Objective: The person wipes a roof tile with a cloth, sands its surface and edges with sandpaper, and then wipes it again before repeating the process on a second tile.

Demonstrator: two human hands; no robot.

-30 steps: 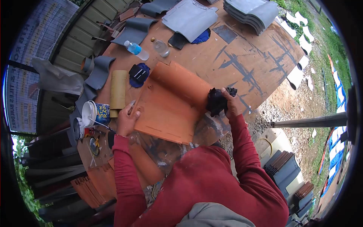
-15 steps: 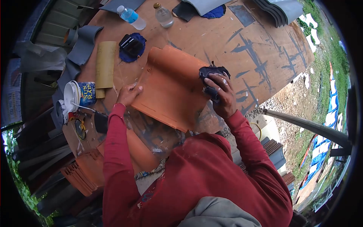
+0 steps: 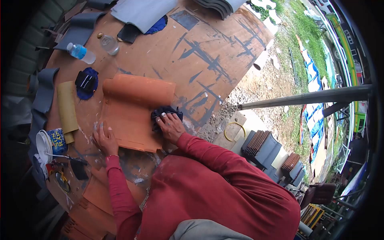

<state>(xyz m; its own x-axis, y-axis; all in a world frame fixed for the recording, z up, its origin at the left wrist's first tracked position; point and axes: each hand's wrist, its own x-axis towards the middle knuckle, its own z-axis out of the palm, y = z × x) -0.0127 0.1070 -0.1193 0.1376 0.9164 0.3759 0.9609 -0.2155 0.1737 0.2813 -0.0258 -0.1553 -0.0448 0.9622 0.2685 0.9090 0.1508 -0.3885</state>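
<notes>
An orange curved roof tile (image 3: 130,116) lies on the wooden table, its raised roll at the far side. My right hand (image 3: 172,127) grips a bunched dark cloth (image 3: 157,111) and presses it against the tile's right edge. At the tile's left edge my left hand (image 3: 106,140) rests with its fingers spread, fingertips right beside the rim. More orange tiles (image 3: 94,196) are under and beside my left forearm, partly hidden by it.
A paint bucket (image 3: 59,143) lies on its side at the left, near a roll of sandpaper-like yellow sheet (image 3: 67,106). Two bottles (image 3: 82,53), a dark pad on blue cloth (image 3: 87,82) and grey tiles (image 3: 140,14) are farther back. A post (image 3: 304,97) stands right of the table.
The tile has gone from tilted in my left hand to lying flatter on the table. My left hand has let go and opened. The view has swung to the right.
</notes>
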